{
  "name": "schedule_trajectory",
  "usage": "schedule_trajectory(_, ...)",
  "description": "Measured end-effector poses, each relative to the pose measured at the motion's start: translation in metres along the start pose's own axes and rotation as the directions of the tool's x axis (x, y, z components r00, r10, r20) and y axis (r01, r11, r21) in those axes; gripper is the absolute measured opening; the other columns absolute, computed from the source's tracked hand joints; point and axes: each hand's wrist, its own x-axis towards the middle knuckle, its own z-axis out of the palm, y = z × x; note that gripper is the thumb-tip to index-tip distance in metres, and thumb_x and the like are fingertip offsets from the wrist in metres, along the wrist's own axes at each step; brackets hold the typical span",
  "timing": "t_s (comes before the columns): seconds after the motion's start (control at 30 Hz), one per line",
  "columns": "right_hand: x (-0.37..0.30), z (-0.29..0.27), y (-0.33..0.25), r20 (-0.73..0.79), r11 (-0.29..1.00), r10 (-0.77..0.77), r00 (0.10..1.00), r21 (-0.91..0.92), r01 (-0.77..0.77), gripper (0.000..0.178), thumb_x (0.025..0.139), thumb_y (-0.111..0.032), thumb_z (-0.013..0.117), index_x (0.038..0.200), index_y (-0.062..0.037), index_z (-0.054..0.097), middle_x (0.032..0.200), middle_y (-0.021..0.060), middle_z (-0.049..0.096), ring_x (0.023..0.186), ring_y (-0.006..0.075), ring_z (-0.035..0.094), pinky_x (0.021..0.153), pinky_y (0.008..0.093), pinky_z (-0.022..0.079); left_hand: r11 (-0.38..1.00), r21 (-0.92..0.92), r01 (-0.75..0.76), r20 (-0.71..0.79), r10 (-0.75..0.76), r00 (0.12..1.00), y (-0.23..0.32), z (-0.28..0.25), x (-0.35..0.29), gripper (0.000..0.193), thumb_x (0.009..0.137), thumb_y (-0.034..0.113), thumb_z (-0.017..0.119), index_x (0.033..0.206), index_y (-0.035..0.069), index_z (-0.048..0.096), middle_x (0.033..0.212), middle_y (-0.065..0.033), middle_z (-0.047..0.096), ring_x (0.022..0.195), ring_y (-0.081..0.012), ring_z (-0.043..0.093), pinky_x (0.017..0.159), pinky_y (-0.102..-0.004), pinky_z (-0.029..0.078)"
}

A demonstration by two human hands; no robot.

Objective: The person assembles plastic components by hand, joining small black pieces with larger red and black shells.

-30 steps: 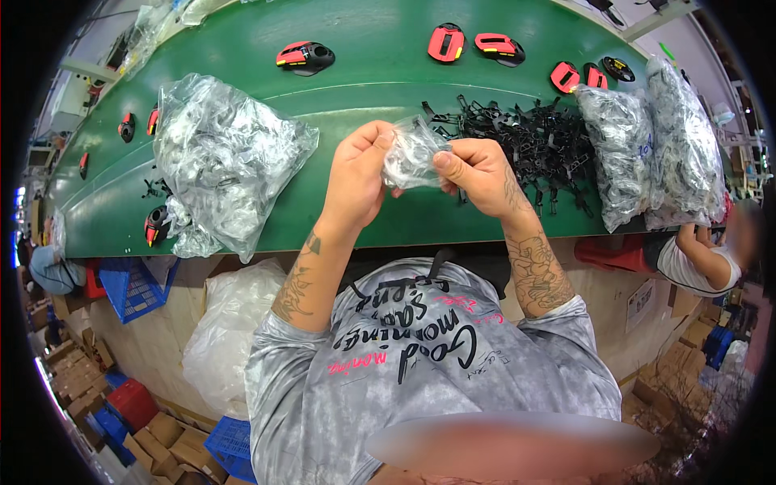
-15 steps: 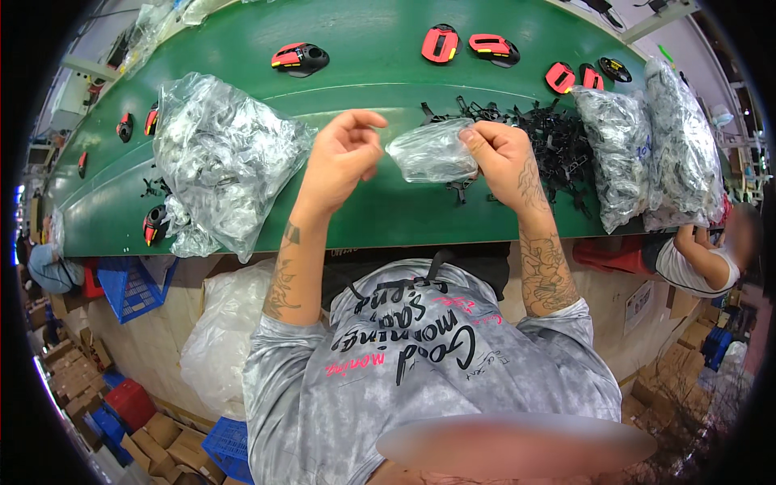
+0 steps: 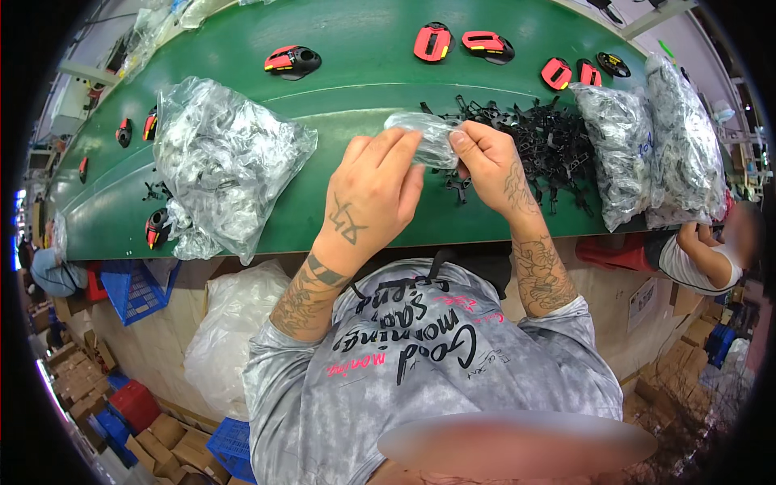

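Observation:
Above the green work surface, my right hand pinches the right end of a small clear plastic bag between thumb and fingers. My left hand has its back toward me, its fingers bent over the bag's left end. The left fingertips are partly hidden, and I cannot make out what the bag contains. Just right of and behind my right hand lies a loose heap of small black plastic parts. A large clear plastic bag of wrapped pieces rests left of my left hand.
Two full clear bags stand at the right of the green surface. Several red-and-black moulded pieces are spread along its far side and left end. Below are a blue crate and a white plastic sack. Another person sits at right.
My left hand has moved right from beside the small bag onto its left end. The bag has tilted and is more bunched. Red-and-black pieces at the far side have shifted slightly left.

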Motion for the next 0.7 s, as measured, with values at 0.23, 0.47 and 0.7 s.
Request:
schedule_trajectory(0.23,-0.001,-0.004,0.001,0.185,0.999,-0.002,0.983,-0.049,0.011,0.036,0.105,-0.03,0.054,0.093,0.0015,0.066,0.072,0.0052,0.065,0.062,0.011,0.059,0.058,0.0294,0.049,0.993,-0.113,0.025,-0.088,-0.035,0.995,-0.034,0.03,-0.014,0.028,0.08,-0.009,0.067,0.105,0.003,0.072,0.101,-0.0128,0.067,0.083,-0.029,0.067,0.07,-0.0367,0.055)
schedule_trajectory(0.47,0.009,-0.01,0.012,0.458,0.881,0.143,0.877,0.344,-0.323,0.039,0.104,-0.029,0.055,0.12,0.0045,0.068,0.105,0.0095,0.07,0.085,0.0139,0.066,0.066,0.0312,0.059,0.884,-0.467,0.026,-0.133,-0.099,0.986,-0.028,0.023,-0.006,0.019,0.075,-0.012,0.062,0.086,0.002,0.071,0.094,-0.0104,0.068,0.079,-0.024,0.068,0.067,-0.0338,0.054)
schedule_trajectory(0.7,0.012,-0.004,0.017,0.11,0.933,0.163,0.98,0.307,-0.19,0.028,0.101,-0.022,0.056,0.084,-0.0028,0.067,0.071,0.0004,0.062,0.059,0.0078,0.058,0.055,0.0248,0.047,0.924,-0.375,-0.072,-0.069,0.049,0.996,-0.044,0.009,-0.005,0.018,0.072,-0.011,0.059,0.083,0.0,0.067,0.089,-0.0125,0.07,0.079,-0.0271,0.067,0.069,-0.034,0.053)
